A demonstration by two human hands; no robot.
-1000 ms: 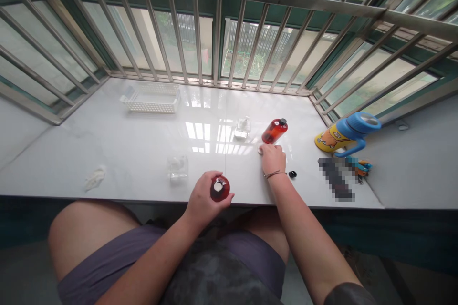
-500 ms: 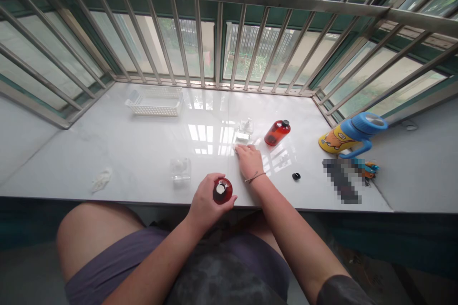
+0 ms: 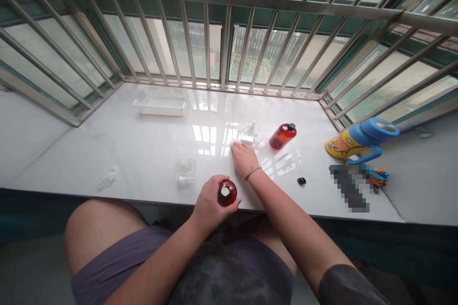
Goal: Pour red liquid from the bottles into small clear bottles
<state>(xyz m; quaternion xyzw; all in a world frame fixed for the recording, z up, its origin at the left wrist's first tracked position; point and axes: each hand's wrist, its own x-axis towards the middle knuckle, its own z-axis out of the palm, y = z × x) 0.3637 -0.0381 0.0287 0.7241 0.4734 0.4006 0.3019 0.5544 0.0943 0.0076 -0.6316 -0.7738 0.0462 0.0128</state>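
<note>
The right hand (image 3: 245,158) is found to have been moved leftward along the surface (image 3: 143,152), away from the capped red bottle (image 3: 282,137), beside which it was placed a second ago. By this, its work is judged to be done on the surface itself, while steadying is left to the left hand (image 3: 210,201). A small white piece (image 3: 232,144) is covered by the right fingertips; whether it is pinched or merely pressed cannot be told. A second red bottle (image 3: 228,193) is grasped by the left hand, left of the capped red bottle and nearer the person.

Just left of the capped red bottle, a clear glass bottle (image 3: 249,132) is noted close to the right fingers; little forward room is judged to be left there. Nearer the person and slightly right of that landmark, a loose black cap (image 3: 301,181) is noted, within possible reach of the forearm. More sideways room is judged to be offered far left of it, before a clear container (image 3: 185,172). The held bottle is positioned at the surface's front edge, with little margin.
</note>
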